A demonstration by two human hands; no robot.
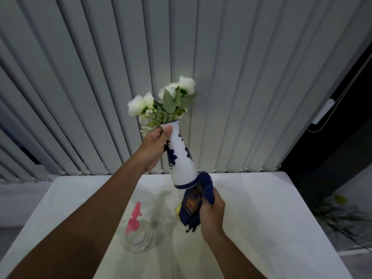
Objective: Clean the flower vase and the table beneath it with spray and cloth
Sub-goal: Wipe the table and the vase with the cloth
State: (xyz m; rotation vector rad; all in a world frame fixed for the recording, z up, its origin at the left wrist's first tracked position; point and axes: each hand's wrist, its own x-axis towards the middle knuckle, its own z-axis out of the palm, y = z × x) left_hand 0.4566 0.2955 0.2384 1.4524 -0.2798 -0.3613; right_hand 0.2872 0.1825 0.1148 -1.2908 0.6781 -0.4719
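My left hand (155, 148) grips the neck of a white vase with blue flower patterns (182, 158), held in the air and tilted, above the white table (261, 208). White flowers with green leaves (165, 101) stick out of its mouth. My right hand (211, 210) is closed on a dark blue cloth (194, 204), pressed against the vase's bottom edge. A clear spray bottle with a pink trigger head (136, 228) stands on the table below my left forearm.
Grey vertical blinds (221, 67) hang right behind the table's far edge. A small yellowish object (178, 209) peeks out behind the cloth on the table. To the right, past the table edge, lie a dark gap and some foliage (340, 214) lower down.
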